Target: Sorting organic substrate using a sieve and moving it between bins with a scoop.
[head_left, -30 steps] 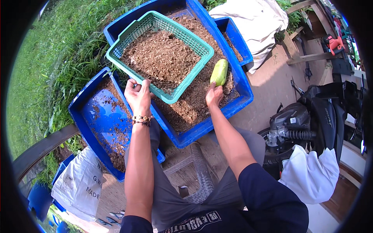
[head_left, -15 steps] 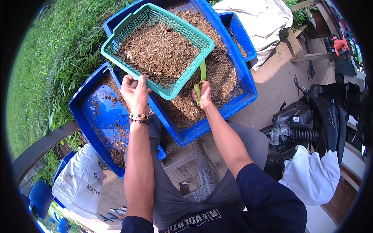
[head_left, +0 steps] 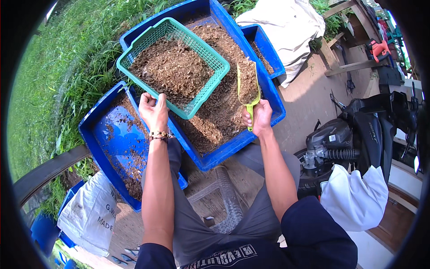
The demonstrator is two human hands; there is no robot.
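Observation:
My left hand [head_left: 153, 111] is closed on the near rim of a green mesh basket [head_left: 210, 93], which holds a heap of brown, crumbly, flaky material [head_left: 177, 67]. The basket is over a large blue tub [head_left: 278, 107] with more of the same material spread across its bottom. In my right hand [head_left: 260, 117] is the handle of a lime-green scoop [head_left: 252, 103]. The scoop is loaded with brown material and stands out to the right of the basket, above the tub's right side. My right fingers wrap round the handle.
A second blue tray [head_left: 117, 148] with scattered crumbs lies at the left, beside grass [head_left: 49, 89]. A small blue bin [head_left: 273, 58] adjoins the tub's right side. White sacks [head_left: 286, 27], a motorcycle [head_left: 333, 148] and a patterned stool [head_left: 230, 206] between my legs surround me.
The scoop has come out from under the basket's right corner and now shows a full load, right of the basket. In the picture, the basket sits slightly farther left; my left hand keeps hold.

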